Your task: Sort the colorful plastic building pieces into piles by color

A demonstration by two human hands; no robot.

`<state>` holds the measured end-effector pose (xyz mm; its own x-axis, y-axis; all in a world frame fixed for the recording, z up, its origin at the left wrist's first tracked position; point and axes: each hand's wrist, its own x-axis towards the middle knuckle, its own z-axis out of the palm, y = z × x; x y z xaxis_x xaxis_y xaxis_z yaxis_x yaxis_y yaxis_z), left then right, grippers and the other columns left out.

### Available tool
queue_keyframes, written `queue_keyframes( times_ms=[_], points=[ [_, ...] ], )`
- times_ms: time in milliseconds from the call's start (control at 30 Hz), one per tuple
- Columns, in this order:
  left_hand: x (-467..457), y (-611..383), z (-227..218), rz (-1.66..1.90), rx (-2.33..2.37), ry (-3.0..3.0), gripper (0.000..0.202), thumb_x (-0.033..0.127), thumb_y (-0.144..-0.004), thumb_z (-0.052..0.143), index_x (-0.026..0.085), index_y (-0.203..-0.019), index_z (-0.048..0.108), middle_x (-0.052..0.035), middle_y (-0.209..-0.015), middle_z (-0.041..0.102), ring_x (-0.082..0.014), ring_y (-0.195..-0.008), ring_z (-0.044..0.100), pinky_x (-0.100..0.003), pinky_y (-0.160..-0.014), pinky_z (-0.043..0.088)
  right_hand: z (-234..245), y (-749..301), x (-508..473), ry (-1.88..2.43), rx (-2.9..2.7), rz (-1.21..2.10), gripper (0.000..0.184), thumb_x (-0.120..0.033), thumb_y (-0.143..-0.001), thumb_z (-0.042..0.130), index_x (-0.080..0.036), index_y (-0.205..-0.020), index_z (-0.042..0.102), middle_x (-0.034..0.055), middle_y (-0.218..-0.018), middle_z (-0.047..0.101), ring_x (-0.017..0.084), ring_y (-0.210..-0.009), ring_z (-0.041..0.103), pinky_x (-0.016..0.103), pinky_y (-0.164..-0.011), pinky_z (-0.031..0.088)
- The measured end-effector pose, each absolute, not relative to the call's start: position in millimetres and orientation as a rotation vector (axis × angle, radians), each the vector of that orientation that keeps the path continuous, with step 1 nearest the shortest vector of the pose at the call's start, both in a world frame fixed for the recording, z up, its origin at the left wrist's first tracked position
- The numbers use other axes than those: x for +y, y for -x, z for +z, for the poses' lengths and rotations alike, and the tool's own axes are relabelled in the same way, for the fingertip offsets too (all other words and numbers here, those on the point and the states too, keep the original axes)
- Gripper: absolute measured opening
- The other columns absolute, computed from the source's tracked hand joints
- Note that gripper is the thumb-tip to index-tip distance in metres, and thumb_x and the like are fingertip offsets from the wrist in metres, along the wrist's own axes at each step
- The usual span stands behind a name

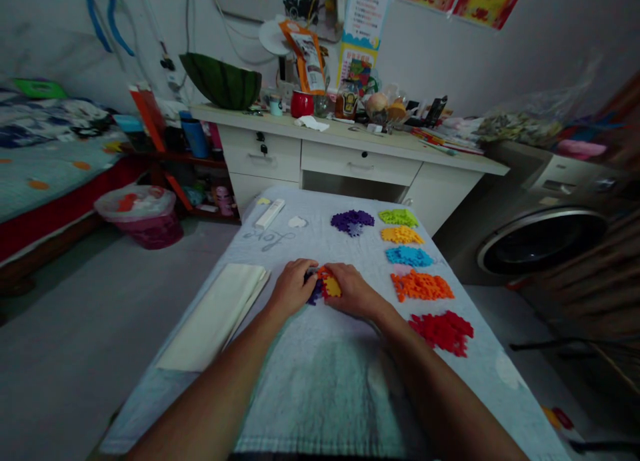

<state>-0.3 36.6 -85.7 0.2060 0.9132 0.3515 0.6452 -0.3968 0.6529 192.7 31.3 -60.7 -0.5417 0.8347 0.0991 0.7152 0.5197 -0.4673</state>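
A small cluster of joined plastic pieces (325, 286), purple, orange and yellow, rests on the cloth-covered table (320, 374). My left hand (291, 286) is closed on its left side and my right hand (351, 290) is closed on its right side, both pressing it onto the cloth. Loose pieces lie sorted by colour to the right: a purple pile (353, 222), a green pile (398, 217), a yellow pile (401, 235), a blue pile (409, 256), an orange pile (421, 286) and a red pile (442, 331).
A folded cream cloth (215, 314) lies on the table's left. A white remote (270, 213) sits at the far end. Behind stand a cluttered white desk (350, 158) with half a watermelon (221, 81), a washing machine (545, 234) at right, a bin (143, 214) and a bed (45, 168) at left.
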Motion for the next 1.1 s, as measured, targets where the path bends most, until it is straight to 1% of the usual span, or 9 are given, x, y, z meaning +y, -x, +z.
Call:
queue_keyframes(
  times_ms=[167, 267, 400, 500, 667, 767, 933, 1000, 1100],
  points=[
    [33.1, -1.1, -80.7, 0.945, 1.378, -2.168, 0.028, 0.025, -0.084, 0.057, 0.019, -0.11, 0.062, -0.0062, -0.111, 0.068, -0.0239, -0.104, 0.059, -0.04, -0.095, 0.044, -69.1, -199.0, 35.5, 1.22, -2.267, 0.566, 0.067, -0.021, -0.074, 0.071, -0.015, -0.136, 0.047, 0.0146, -0.13, 0.056, 0.024, -0.118, 0.055, 0.04, -0.102, 0.043],
    [31.6, -1.5, -78.8, 0.935, 1.364, -2.178, 0.035, 0.028, -0.081, 0.063, 0.02, -0.115, 0.061, -0.0063, -0.113, 0.068, -0.0242, -0.105, 0.058, -0.039, -0.096, 0.043, -71.2, -201.4, 37.5, 1.232, -2.219, 0.559, 0.069, -0.025, -0.074, 0.073, -0.014, -0.136, 0.046, 0.016, -0.131, 0.055, 0.025, -0.12, 0.054, 0.041, -0.103, 0.043],
    [29.5, -0.2, -78.0, 0.903, 1.478, -2.197, 0.046, 0.032, -0.074, 0.07, 0.023, -0.118, 0.06, -0.0045, -0.118, 0.067, -0.0272, -0.11, 0.055, -0.042, -0.097, 0.04, -74.2, -207.9, 38.6, 1.264, -2.262, 0.47, 0.077, -0.034, -0.071, 0.074, -0.014, -0.139, 0.044, 0.0181, -0.141, 0.048, 0.03, -0.131, 0.044, 0.048, -0.109, 0.035],
    [28.1, 0.9, -78.5, 0.827, 1.573, -2.202, 0.056, 0.037, -0.07, 0.074, 0.026, -0.123, 0.058, -0.0039, -0.125, 0.064, -0.0304, -0.117, 0.051, -0.046, -0.099, 0.038, -77.0, -214.2, 38.4, 1.307, -2.319, 0.456, 0.079, -0.025, -0.071, 0.07, -0.016, -0.143, 0.041, 0.0165, -0.142, 0.047, 0.03, -0.132, 0.042, 0.049, -0.11, 0.032],
    [27.2, 1.2, -81.2, 0.752, 1.545, -2.251, 0.066, 0.039, -0.068, 0.074, 0.025, -0.13, 0.054, -0.0054, -0.128, 0.062, -0.0298, -0.118, 0.051, -0.045, -0.101, 0.036, -73.2, -216.8, 39.2, 1.365, -2.321, 0.494, 0.072, -0.015, -0.071, 0.062, -0.012, -0.141, 0.044, 0.0156, -0.134, 0.056, 0.027, -0.121, 0.051, 0.044, -0.107, 0.037],
    [27.6, 1.1, -82.4, 0.75, 1.545, -2.269, 0.063, 0.037, -0.07, 0.072, 0.025, -0.129, 0.054, -0.0061, -0.127, 0.062, -0.0294, -0.117, 0.052, -0.045, -0.1, 0.036, -62.6, -218.3, 41.0, 1.355, -2.307, 0.508, 0.067, -0.018, -0.073, 0.065, -0.012, -0.137, 0.048, 0.0151, -0.129, 0.058, 0.025, -0.118, 0.054, 0.041, -0.104, 0.04],
    [28.5, 0.3, -79.1, 0.711, 1.544, -2.28, 0.049, 0.034, -0.074, 0.069, 0.023, -0.121, 0.059, -0.0066, -0.121, 0.064, -0.0288, -0.113, 0.054, -0.043, -0.097, 0.039, -38.0, -236.5, 52.6, 1.397, -2.339, 0.449, 0.056, -0.03, -0.074, 0.074, -0.015, -0.125, 0.057, 0.013, -0.12, 0.061, 0.025, -0.108, 0.058, 0.041, -0.097, 0.045],
    [28.5, 0.0, -77.4, 0.709, 1.536, -2.275, 0.047, 0.032, -0.074, 0.068, 0.023, -0.119, 0.06, -0.0062, -0.12, 0.065, -0.0284, -0.112, 0.055, -0.043, -0.098, 0.039, -28.8, -251.8, 64.5, 1.413, -2.345, 0.362, 0.049, -0.03, -0.074, 0.075, -0.016, -0.118, 0.06, 0.0116, -0.116, 0.061, 0.024, -0.105, 0.058, 0.04, -0.095, 0.046],
    [28.3, -0.1, -76.1, 0.725, 1.507, -2.271, 0.043, 0.029, -0.075, 0.066, 0.023, -0.117, 0.06, -0.0057, -0.118, 0.065, -0.0274, -0.112, 0.055, -0.042, -0.098, 0.04, -17.6, -283.4, 91.8, 1.497, -2.274, 0.15, 0.046, -0.029, -0.071, 0.078, -0.017, -0.113, 0.062, 0.0112, -0.114, 0.058, 0.025, -0.106, 0.056, 0.041, -0.096, 0.045]
  ],
)
